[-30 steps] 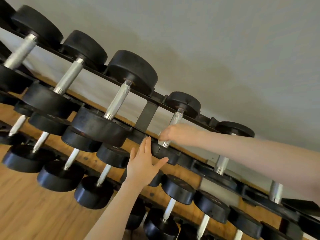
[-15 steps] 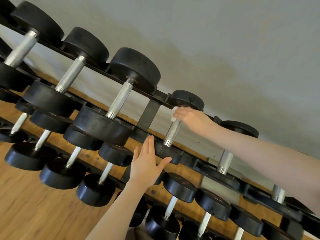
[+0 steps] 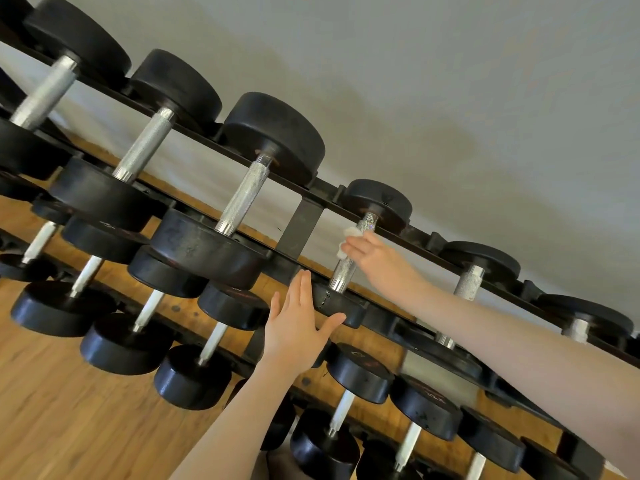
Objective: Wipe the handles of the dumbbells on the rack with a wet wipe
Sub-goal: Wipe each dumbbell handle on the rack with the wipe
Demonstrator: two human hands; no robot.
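While the right hand [image 3: 375,258] is pinching the wet wipe [image 3: 349,242] round the upper part of the dumbbell handle [image 3: 349,263], the left hand [image 3: 298,329], fingers straight and pressed together, is bracing the dumbbell's near head [image 3: 341,304]. Risk: wipe is bunching, missing knurling just above that head; a harder push is likely rolling the dumbbell on the rack [image 3: 301,221].

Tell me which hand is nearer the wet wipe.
Right. The right hand holds the wet wipe against the dumbbell handle. The left hand is lower, fingers straight, resting by that dumbbell's near weight head, apart from the wipe.
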